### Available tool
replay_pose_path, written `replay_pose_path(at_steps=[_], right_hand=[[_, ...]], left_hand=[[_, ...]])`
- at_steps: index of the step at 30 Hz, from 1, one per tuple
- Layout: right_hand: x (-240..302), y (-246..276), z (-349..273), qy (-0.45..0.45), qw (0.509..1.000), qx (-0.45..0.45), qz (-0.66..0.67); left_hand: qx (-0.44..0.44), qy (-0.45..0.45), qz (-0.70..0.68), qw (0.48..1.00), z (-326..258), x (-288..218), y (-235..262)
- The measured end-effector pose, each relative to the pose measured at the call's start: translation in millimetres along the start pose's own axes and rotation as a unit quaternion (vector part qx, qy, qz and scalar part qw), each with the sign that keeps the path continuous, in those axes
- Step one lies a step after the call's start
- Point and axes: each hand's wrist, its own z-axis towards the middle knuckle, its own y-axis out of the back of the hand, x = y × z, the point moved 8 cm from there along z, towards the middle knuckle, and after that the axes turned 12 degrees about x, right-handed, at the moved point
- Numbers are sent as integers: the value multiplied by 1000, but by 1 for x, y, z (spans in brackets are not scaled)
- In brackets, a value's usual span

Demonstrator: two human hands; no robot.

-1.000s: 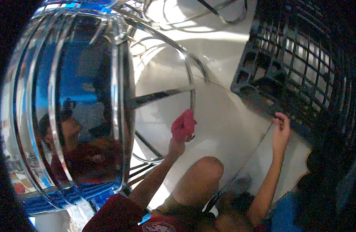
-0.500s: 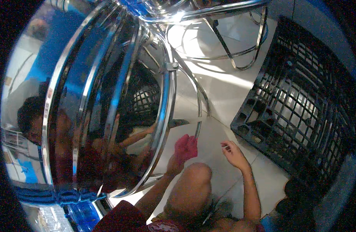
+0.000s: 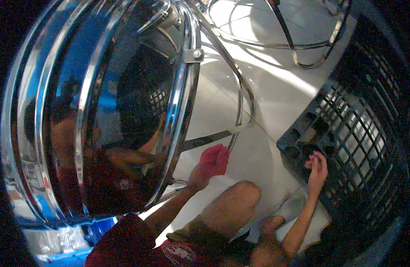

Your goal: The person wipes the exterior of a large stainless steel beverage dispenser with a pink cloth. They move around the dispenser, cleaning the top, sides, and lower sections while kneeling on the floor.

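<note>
My left hand [image 3: 198, 177] is closed round a pink cloth [image 3: 215, 159], which hides its fingers. It is beside the lower rim of a large polished metal tank [image 3: 98, 102] with raised ribs, and a gap shows between them. The tank's mirror-like side reflects my body and arm. My right hand [image 3: 317, 171] is raised at the near edge of a black plastic crate [image 3: 343, 129], its fingers loosely bent and apart, with nothing visible in them. Whether it touches the crate I cannot tell.
Bent metal tube legs [image 3: 243, 95] rest on the pale tiled floor [image 3: 265, 158] beyond my left hand. Another round-based metal stand [image 3: 298, 46] is at the far right. My bent knee [image 3: 245, 193] is between my arms. Clear plastic wrapping [image 3: 64, 240] is at the lower left.
My right hand has moved right, to the crate. The left hand keeps the cloth, nearly in place. The view has shifted, so the tank fills more of the left side.
</note>
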Motion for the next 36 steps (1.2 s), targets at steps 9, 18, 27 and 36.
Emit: replay_pose_path(at_steps=[9,18,27,36], right_hand=[[19,-15,-1,-68,984,123,110],[94,-186,46,-5,861,509,-9],[225,-152,77,233,904,355,53],[369,-252,99,531,808,219,-128]], left_hand=[[-33,176,-98,979,15,55,14],[-131,47,363,921,7,-66,-19],[-189,-112,182,959,36,-224,-105],[-396,-389,467,689,-7,-308,-76]])
